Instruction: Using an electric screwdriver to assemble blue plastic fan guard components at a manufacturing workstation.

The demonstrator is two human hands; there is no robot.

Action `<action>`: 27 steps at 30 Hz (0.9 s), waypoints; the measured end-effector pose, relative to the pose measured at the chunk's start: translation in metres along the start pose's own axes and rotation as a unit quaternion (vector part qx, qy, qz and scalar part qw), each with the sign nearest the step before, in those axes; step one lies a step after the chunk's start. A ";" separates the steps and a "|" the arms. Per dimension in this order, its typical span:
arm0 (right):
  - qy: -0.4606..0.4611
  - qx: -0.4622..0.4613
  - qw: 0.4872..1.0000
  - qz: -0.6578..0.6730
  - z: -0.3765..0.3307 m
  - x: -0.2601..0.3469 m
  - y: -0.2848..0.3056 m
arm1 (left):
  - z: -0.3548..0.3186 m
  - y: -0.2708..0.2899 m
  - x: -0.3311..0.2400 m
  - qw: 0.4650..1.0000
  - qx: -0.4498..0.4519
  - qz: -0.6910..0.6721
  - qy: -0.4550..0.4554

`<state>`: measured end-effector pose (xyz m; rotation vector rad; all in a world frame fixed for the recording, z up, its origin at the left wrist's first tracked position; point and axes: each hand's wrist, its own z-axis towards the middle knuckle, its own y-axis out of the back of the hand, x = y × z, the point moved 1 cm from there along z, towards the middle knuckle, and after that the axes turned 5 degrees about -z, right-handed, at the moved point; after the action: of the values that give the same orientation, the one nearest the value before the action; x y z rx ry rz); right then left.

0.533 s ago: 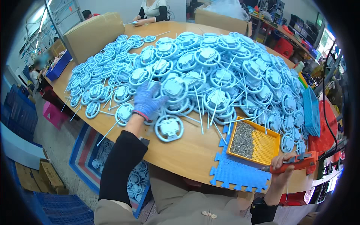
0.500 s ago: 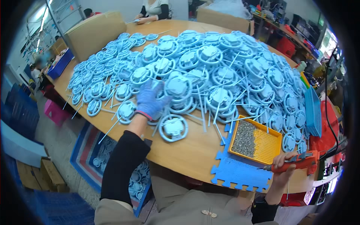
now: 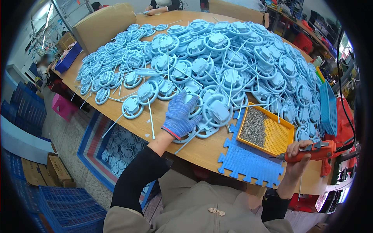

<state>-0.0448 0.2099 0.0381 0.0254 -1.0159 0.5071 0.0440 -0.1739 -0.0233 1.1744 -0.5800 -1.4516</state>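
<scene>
Left hand (image 3: 179, 115), in a blue knit glove, lies palm down with fingers spread flat over a light-blue ring-shaped plastic part (image 3: 191, 130) at the near edge of the big heap of like parts (image 3: 217, 54). It presses rather than pinches; whether the fingertips hook the rim I cannot tell, as the glove hides it. The part sits on the wooden table (image 3: 128, 126), just left of the blue foam mat (image 3: 248, 163).

Right hand (image 3: 297, 159), bare, is wrapped tight around an orange electric screwdriver (image 3: 311, 150), bit pointing left above the mat's right edge. A yellow tray (image 3: 278, 134) holding a pile of small screws (image 3: 254, 126) stands just beyond the mat, touching the heap.

Judgement on the step: draw one part free and slide it to the mat. Long white stems cross several neighbours, so pull low and slow, toward the body, to avoid dragging others off the table edge. Keep the driver clear of the tray until the part lies flat.
</scene>
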 end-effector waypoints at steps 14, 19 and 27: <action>-0.019 -0.030 0.999 -0.001 -0.005 0.005 0.045 | -0.025 0.024 0.131 0.944 -0.065 0.223 0.233; -0.018 -0.088 0.996 -0.017 0.011 -0.009 0.033 | -0.023 0.016 0.160 0.949 -0.100 0.244 0.175; -0.025 -0.086 0.994 -0.055 0.006 -0.028 0.041 | -0.017 0.014 0.161 0.959 -0.080 0.204 0.180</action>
<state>-0.0784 0.2338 0.0095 -0.0588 -1.0981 0.3178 0.0848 -0.3232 -0.0726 1.0799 -0.4100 -0.8902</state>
